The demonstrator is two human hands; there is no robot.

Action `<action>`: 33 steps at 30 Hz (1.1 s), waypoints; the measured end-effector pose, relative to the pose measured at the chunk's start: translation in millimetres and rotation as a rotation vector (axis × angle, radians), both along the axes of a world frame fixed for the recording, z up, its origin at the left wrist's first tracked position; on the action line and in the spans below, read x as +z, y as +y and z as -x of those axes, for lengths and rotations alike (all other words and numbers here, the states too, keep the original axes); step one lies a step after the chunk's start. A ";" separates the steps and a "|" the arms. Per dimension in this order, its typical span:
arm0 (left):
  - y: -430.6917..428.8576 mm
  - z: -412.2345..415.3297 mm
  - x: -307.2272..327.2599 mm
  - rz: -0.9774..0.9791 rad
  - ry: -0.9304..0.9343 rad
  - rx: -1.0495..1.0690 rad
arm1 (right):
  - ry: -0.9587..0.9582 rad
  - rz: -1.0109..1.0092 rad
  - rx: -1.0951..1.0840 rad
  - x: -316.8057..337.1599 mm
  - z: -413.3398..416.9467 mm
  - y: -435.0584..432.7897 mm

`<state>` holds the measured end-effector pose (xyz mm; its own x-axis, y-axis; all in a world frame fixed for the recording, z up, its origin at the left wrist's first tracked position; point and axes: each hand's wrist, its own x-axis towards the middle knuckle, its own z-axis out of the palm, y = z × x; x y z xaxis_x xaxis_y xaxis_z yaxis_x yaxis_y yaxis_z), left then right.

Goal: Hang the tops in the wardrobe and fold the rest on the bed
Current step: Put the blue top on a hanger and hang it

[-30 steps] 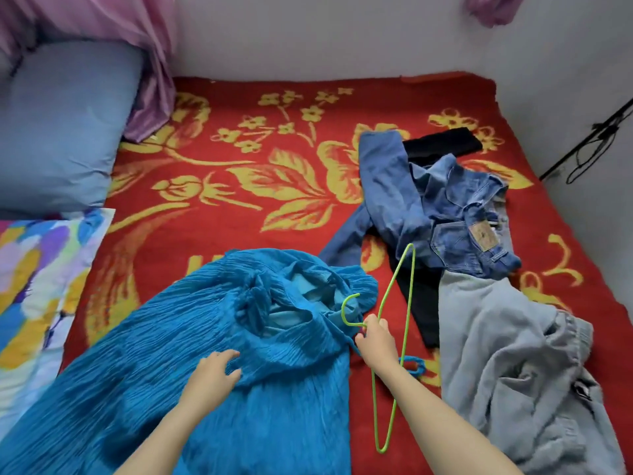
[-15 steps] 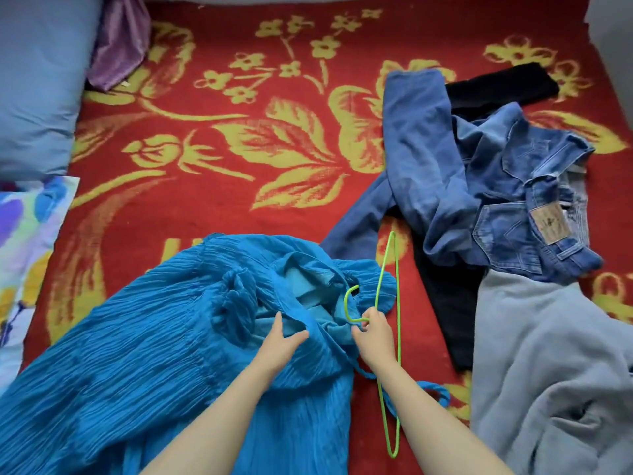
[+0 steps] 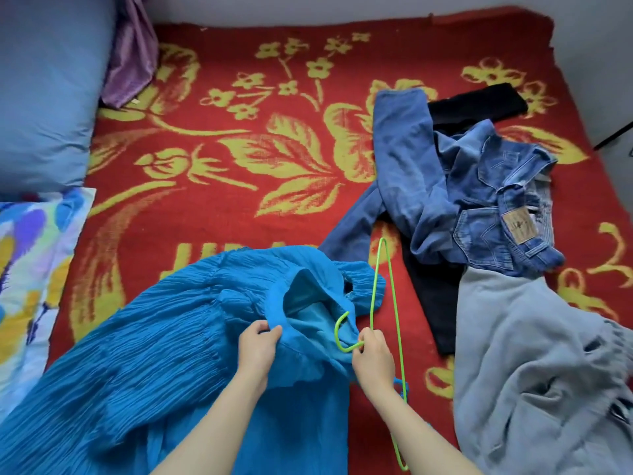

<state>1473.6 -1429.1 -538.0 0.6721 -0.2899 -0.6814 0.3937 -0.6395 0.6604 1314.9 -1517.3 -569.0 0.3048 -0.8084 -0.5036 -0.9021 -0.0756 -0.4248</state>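
- The left hand (image 3: 257, 347) is reaching forward from 6 o'clock, its forearm bare, with the fingers and thumb curling to pinch the neckline edge of the blue top (image 3: 164, 344).
- The right hand (image 3: 373, 354) is gripping the green hanger (image 3: 376, 286) just below its hook. The hook is curling towards 9 o'clock over the neck opening, and the long triangle is pointing away to 12 o'clock.
- The blue top is lying on the bed (image 3: 239, 159) at 7 o'clock. Its fabric is finely crinkled in ribs and the lining inside the neck is smoother.
- The hanger is thin, bright wire. Its lower end is running under the right forearm towards 5 o'clock.
- Stiff blue denim jeans (image 3: 479, 207) with a tan waistband patch are lying crumpled at 2 o'clock over a black garment (image 3: 431, 303). A soft grey sweatshirt (image 3: 531, 354) is sprawling at 4 o'clock, touching the jeans.
- A red blanket with a woven yellow flower pattern is covering the bed. A plain blue pillow (image 3: 44, 97) is sitting at 10 o'clock and a patterned pillow (image 3: 30, 269) at 8 o'clock.
- A second ago the left hand was lying flat lower on the top. It has since moved up to the neckline and is now pinching it, and the opening is gaping wider. The right hand is keeping its grip on the hanger.
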 end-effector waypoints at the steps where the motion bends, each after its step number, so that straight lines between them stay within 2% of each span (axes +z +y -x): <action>1: 6.9 -4.6 8.0 0.025 -0.016 0.021 | -0.009 -0.012 0.011 4.3 0.6 2.3; 6: 37.2 -27.4 58.5 0.224 -0.067 0.041 | -0.129 -0.131 0.044 38.4 -0.3 -0.1; 10: 63.7 -43.1 111.9 0.334 -0.128 -0.055 | -0.196 -0.052 0.083 84.3 -6.0 12.3; 14: 84.9 -60.1 180.1 0.486 -0.176 -0.124 | -0.356 0.056 0.099 146.9 -16.8 27.4; 16: 88.8 -69.4 209.2 0.546 -0.203 -0.190 | -0.435 0.108 0.140 177.3 -21.7 24.4; 19: 104.0 -79.4 247.7 0.608 -0.223 -0.247 | -0.442 0.185 0.274 233.3 -17.3 23.6; 26: 132.5 -95.2 295.5 0.699 -0.249 -0.383 | -0.526 0.148 0.386 344.2 8.9 33.4; 30: 138.6 -89.4 310.1 0.680 -0.298 -0.448 | -0.720 0.103 0.361 360.2 7.5 44.4; 33: 146.0 -94.6 319.8 0.734 -0.359 -0.364 | -0.805 0.094 0.335 367.5 5.1 46.8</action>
<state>1568.2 -1283.1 -218.2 0.5906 -0.8069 -0.0063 -0.0603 -0.0519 0.9968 1309.8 -1470.6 -201.5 0.7677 -0.6401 0.0305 -0.2556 -0.3494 -0.9015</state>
